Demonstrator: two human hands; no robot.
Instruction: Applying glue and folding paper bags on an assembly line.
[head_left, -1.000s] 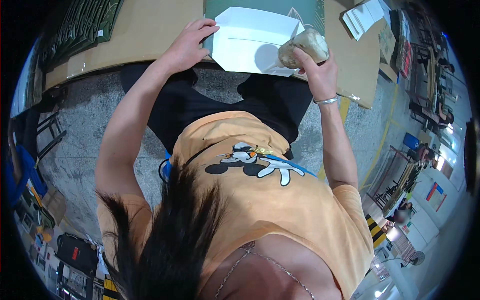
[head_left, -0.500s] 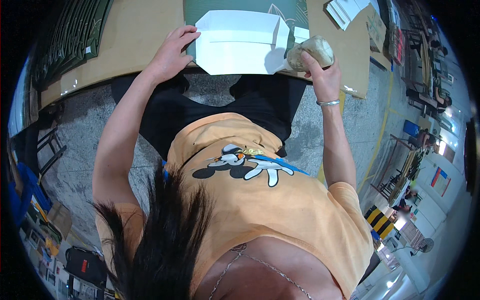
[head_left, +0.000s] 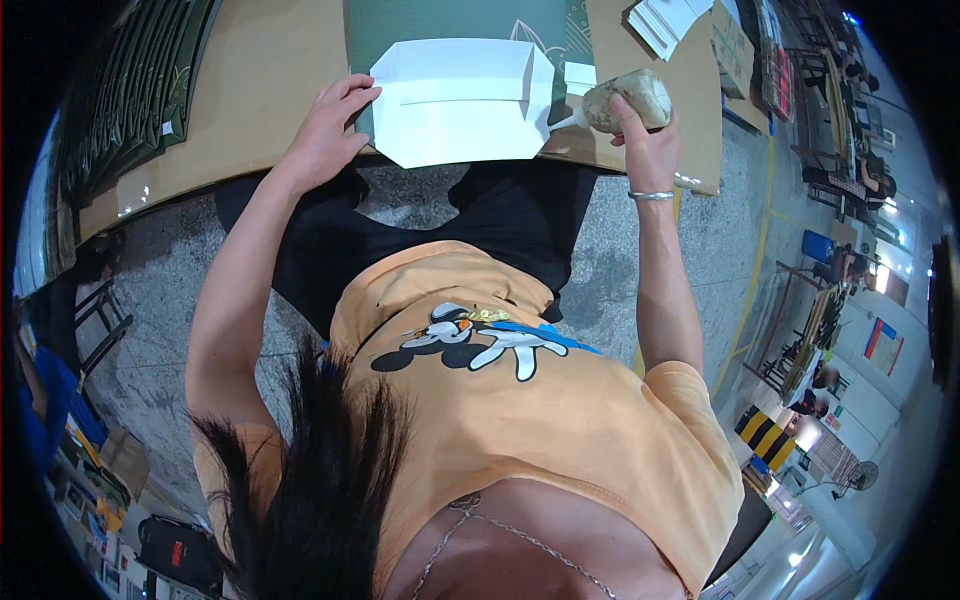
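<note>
**Steady on one side, tilted on the other**

In the head view, your left hand (head_left: 325, 135) is loosely spread, with the fingertips at the left edge of the white folded piece (head_left: 460, 130) and the thumb set apart below them. That light placing probably stops the piece from sliding while leaving its middle uncovered; whether the fingertips press down or only rest there, you cannot tell from here. The piece lies flat, cut-off corners showing, on a green patterned sheet (head_left: 430, 25) close to the table's near edge, which puts it within easy reach of both arms.

Your right hand (head_left: 645, 150) is closed around a pale, stained squeeze bottle (head_left: 640, 100), thumb across its side. You hold it tilted, so the thin white nozzle (head_left: 568, 122) points left and a little down toward the piece's right edge; the grip looks chosen for aiming and squeezing together. Whether the tip touches the paper is too small to tell. (Your bracelet (head_left: 651, 195) sits back at the wrist, away from the paper.)

Just above the nozzle are small white slips (head_left: 580, 77). The stack of dark green folded items (head_left: 140, 80) at far left and the white sheets (head_left: 668, 25) at upper right lie apart from the middle, seemingly to leave both hands room.
</note>
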